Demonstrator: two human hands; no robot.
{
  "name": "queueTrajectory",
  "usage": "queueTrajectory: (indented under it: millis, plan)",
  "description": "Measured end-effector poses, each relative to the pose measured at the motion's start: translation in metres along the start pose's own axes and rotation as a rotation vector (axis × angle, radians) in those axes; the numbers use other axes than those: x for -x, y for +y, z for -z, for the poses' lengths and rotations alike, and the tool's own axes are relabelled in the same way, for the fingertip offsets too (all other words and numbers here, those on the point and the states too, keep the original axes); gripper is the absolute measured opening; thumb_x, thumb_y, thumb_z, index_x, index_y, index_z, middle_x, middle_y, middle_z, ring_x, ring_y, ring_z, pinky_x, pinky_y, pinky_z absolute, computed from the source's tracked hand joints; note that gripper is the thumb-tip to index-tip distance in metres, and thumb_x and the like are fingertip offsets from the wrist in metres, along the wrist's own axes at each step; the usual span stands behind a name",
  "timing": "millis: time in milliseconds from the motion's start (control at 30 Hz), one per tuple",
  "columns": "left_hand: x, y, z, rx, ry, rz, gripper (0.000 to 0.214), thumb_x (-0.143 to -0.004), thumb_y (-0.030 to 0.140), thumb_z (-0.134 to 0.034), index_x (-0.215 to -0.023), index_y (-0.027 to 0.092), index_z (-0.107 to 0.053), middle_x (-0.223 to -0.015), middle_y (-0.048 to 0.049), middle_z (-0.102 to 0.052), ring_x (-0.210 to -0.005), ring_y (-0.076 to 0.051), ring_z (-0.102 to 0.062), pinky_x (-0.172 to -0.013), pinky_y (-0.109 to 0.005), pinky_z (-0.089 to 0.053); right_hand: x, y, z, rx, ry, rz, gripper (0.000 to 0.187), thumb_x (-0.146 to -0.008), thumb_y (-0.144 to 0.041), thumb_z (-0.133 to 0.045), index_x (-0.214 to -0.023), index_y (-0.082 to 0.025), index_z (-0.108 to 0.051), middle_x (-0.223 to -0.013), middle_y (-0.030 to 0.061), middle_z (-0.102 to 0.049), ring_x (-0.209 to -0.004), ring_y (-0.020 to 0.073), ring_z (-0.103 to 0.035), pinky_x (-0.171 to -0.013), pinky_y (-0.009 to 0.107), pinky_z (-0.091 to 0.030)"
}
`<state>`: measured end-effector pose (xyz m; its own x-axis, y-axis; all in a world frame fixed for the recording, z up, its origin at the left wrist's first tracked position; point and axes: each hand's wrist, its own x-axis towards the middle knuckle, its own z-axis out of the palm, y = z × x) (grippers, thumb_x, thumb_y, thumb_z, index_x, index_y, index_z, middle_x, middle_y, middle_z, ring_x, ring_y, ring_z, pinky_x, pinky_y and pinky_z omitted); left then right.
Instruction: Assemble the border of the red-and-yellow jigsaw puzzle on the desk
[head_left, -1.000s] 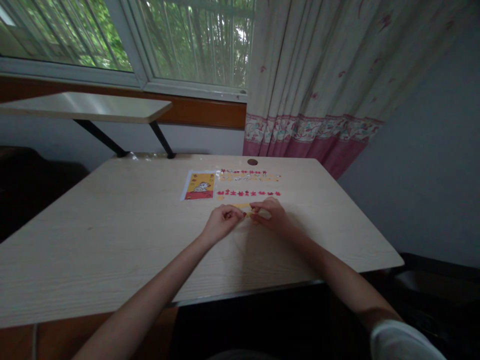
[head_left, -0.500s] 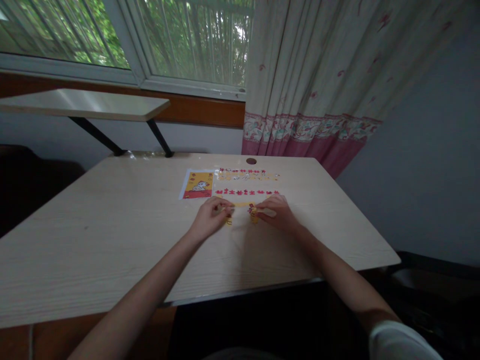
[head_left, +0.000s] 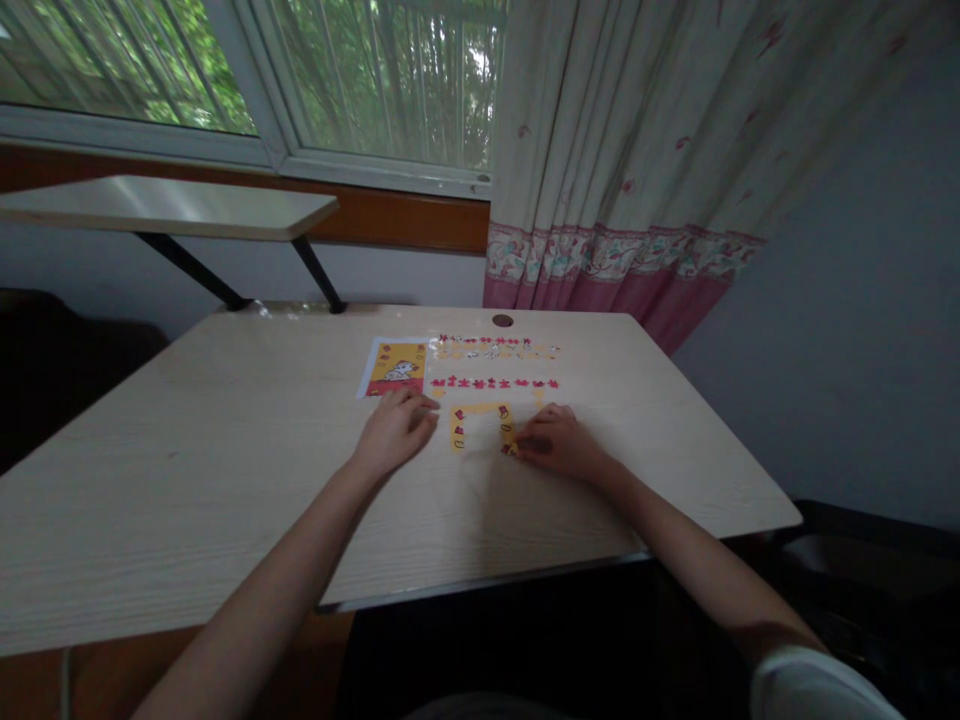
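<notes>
Yellow jigsaw pieces with red and dark drawings form a three-sided border (head_left: pixel 481 408) on the table, its near side open. My right hand (head_left: pixel 562 441) is at the border's right arm, fingers pinched on a puzzle piece (head_left: pixel 510 450) at its lower end. Left of the border, my left hand (head_left: pixel 394 432) lies over the table with fingers stretched out and nothing in them. Its fingertips are close to the lower edge of a picture sheet (head_left: pixel 400 362), which shows a white cartoon animal on yellow and red.
Behind the border runs a row of red puzzle pieces (head_left: pixel 491 384), with rows of mixed pieces (head_left: pixel 495 351) farther back. A raised shelf (head_left: pixel 172 208) stands at the back left of the wooden table (head_left: pixel 247 480). A cable hole (head_left: pixel 502 321) is near the back edge.
My left hand has left the border's left arm and moved left toward the picture sheet. My right hand has slid nearer to me along the right arm, uncovering its upper pieces.
</notes>
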<state>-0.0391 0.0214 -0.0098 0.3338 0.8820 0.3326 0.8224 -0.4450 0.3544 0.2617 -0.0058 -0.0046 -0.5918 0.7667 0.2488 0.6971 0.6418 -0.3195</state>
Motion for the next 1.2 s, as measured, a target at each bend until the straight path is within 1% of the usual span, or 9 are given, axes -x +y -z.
queueTrajectory:
  millis: [100, 233, 500, 667, 800, 933, 1000, 1100, 1200]
  plan:
    - [0.0, 0.0, 0.001, 0.008, -0.001, 0.004, 0.025, -0.085, 0.032, -0.048, -0.096, 0.018, -0.065, -0.094, -0.0079, -0.056, -0.092, -0.025, -0.05, -0.083, -0.04, -0.042, 0.0, 0.0, 0.001, -0.009, 0.009, 0.005, 0.024, -0.077, -0.042, -0.065, -0.096, -0.027, -0.069, -0.094, 0.0034, -0.067, -0.093, 0.0208, -0.053, -0.084, 0.036, -0.034]
    - [0.0, -0.001, 0.0, 0.014, 0.004, 0.0, 0.025, -0.085, 0.032, -0.048, -0.097, 0.018, -0.065, -0.093, -0.008, -0.055, -0.092, -0.024, -0.051, -0.083, -0.04, -0.042, -0.001, -0.001, -0.001, -0.052, 0.014, 0.054, 0.02, -0.082, -0.036, -0.06, -0.097, -0.026, -0.068, -0.098, 0.0024, -0.067, -0.095, 0.0186, -0.054, -0.087, 0.035, -0.034]
    - [0.0, 0.002, 0.0, -0.014, -0.004, -0.012, 0.026, -0.085, 0.032, -0.047, -0.096, 0.017, -0.065, -0.092, -0.0087, -0.055, -0.091, -0.025, -0.05, -0.082, -0.04, -0.042, -0.002, 0.002, -0.008, -0.036, 0.013, 0.15, 0.016, -0.086, -0.03, -0.055, -0.096, -0.03, -0.069, -0.102, -0.0003, -0.068, -0.097, 0.0183, -0.053, -0.09, 0.036, -0.033]
    - [0.001, 0.002, -0.002, -0.007, -0.005, -0.015, 0.027, -0.085, 0.033, -0.047, -0.096, 0.017, -0.065, -0.093, -0.0087, -0.056, -0.091, -0.025, -0.05, -0.082, -0.04, -0.043, -0.001, 0.001, -0.009, 0.012, 0.012, 0.164, 0.018, -0.087, -0.031, -0.054, -0.096, -0.029, -0.069, -0.099, 0.0011, -0.069, -0.095, 0.0198, -0.052, -0.088, 0.037, -0.033]
    - [0.001, 0.002, -0.003, -0.012, -0.007, -0.003, 0.027, -0.085, 0.033, -0.047, -0.097, 0.018, -0.065, -0.095, -0.0084, -0.057, -0.09, -0.025, -0.05, -0.083, -0.041, -0.042, -0.002, -0.001, -0.008, 0.007, 0.006, 0.168, 0.017, -0.087, -0.03, -0.054, -0.095, -0.028, -0.069, -0.095, 0.0022, -0.069, -0.095, 0.0189, -0.053, -0.089, 0.036, -0.033]
    - [0.001, 0.002, -0.003, -0.008, -0.008, -0.009, 0.027, -0.084, 0.033, -0.047, -0.096, 0.018, -0.066, -0.095, -0.0085, -0.057, -0.091, -0.025, -0.05, -0.083, -0.041, -0.042, -0.003, -0.001, -0.004, -0.02, -0.004, 0.182, 0.017, -0.087, -0.029, -0.054, -0.096, -0.028, -0.069, -0.097, 0.0017, -0.069, -0.096, 0.0183, -0.053, -0.09, 0.035, -0.034]
    - [0.0, 0.002, -0.003, -0.011, -0.017, -0.014, 0.027, -0.085, 0.033, -0.046, -0.096, 0.018, -0.066, -0.096, -0.0085, -0.057, -0.091, -0.025, -0.05, -0.084, -0.041, -0.042, -0.004, 0.0, -0.003, -0.067, -0.014, 0.175, 0.018, -0.088, -0.03, -0.053, -0.096, -0.028, -0.068, -0.097, 0.0008, -0.069, -0.093, 0.0171, -0.053, -0.089, 0.034, -0.035]
    - [0.0, 0.002, -0.003, -0.012, -0.02, -0.01, 0.026, -0.085, 0.032, -0.046, -0.096, 0.019, -0.065, -0.096, -0.0082, -0.058, -0.091, -0.025, -0.05, -0.084, -0.041, -0.042, -0.005, 0.001, -0.005, -0.126, -0.011, 0.122, 0.02, -0.09, -0.03, -0.05, -0.095, -0.026, -0.068, -0.09, 0.001, -0.07, -0.086, 0.016, -0.054, -0.086, 0.032, -0.037]
    - [0.0, 0.001, -0.003, -0.012, -0.013, -0.017, 0.025, -0.084, 0.031, -0.047, -0.096, 0.019, -0.065, -0.095, -0.008, -0.058, -0.091, -0.025, -0.05, -0.084, -0.04, -0.042, -0.006, 0.003, -0.009, -0.132, 0.018, 0.072, 0.019, -0.087, -0.032, -0.054, -0.095, -0.023, -0.068, -0.086, 0.0022, -0.069, -0.084, 0.017, -0.053, -0.083, 0.032, -0.038]
